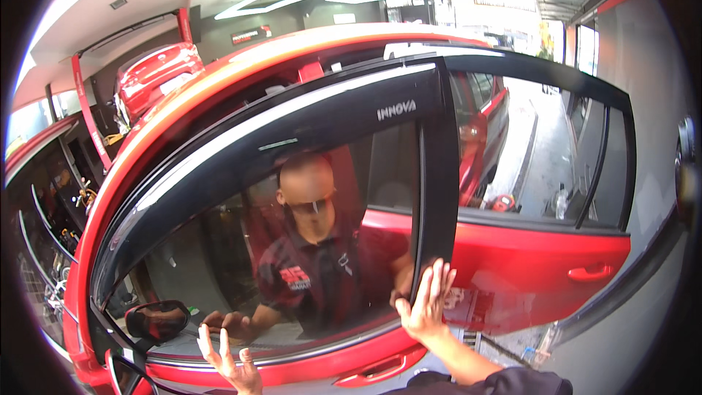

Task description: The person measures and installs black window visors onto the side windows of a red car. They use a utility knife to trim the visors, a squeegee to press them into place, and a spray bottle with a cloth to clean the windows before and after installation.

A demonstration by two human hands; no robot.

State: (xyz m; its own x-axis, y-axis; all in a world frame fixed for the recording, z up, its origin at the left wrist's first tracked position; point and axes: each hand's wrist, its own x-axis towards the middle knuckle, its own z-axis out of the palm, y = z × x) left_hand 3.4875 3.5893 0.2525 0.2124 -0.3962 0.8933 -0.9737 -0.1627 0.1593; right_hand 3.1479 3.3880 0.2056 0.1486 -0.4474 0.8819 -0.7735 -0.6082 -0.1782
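**Two open hands at a red car's front door**

Both hands are up against the near side of a red car. The right hand [428, 300] lies flat, fingers spread wide, on the black pillar at the rear edge of the front door [307, 366], just where the side window [292, 197] ends; it grips nothing. The left hand [230, 362] is lower and further left, fingers splayed and open too, raised in front of the bottom of the same window. Whether its palm actually touches the glass or door skin I cannot tell from here.

The red door handle [376, 373] sits low between the two hands, untouched. A black wing mirror [156, 320] juts out at the far left of the door. In the glass there is a reflection of a person in a dark shirt. To the right, the rear door [534, 263] stands swung open.
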